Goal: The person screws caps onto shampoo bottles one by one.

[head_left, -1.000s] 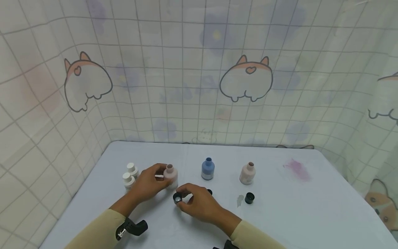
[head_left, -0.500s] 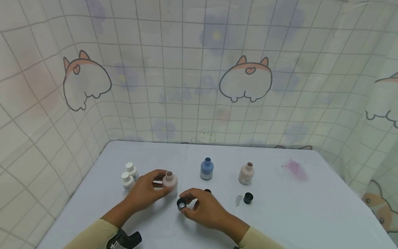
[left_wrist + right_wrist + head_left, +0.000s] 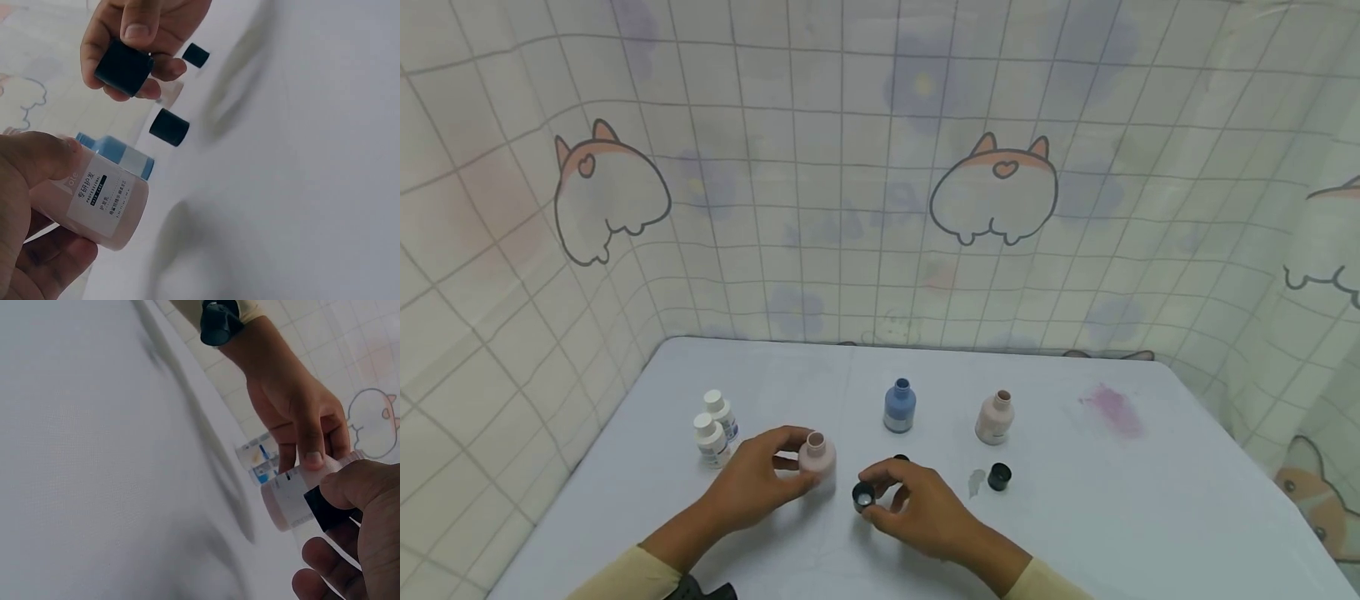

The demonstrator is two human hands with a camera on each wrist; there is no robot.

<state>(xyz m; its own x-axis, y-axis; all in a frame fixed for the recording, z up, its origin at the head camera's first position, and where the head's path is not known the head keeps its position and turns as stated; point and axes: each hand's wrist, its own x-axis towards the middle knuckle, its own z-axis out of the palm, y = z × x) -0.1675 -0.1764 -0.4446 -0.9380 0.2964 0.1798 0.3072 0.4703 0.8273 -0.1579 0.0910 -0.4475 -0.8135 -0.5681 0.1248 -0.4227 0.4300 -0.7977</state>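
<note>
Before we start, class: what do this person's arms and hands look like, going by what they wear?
Plain pale-yellow sleeves cover the arms and end short of the wrists. The left hand and right hand wear no visible gloves. A dark, rounded device sits near the left wrist.

A white table (image 3: 1150, 517) was backed by a grid-patterned cloth (image 3: 850, 267) printed with cartoon animals.
A blue bottle (image 3: 899, 410) and, to its right, a pale pink bottle (image 3: 995, 422) were seen upright and uncapped; a black cap (image 3: 999, 477) was set before the latter, near a grey mark (image 3: 976, 483), and a second black cap (image 3: 169, 127) before the former. Two white-capped bottles (image 3: 712, 445) were grouped at the left; the far right was marked by a pink stain (image 3: 1112, 407).
</note>
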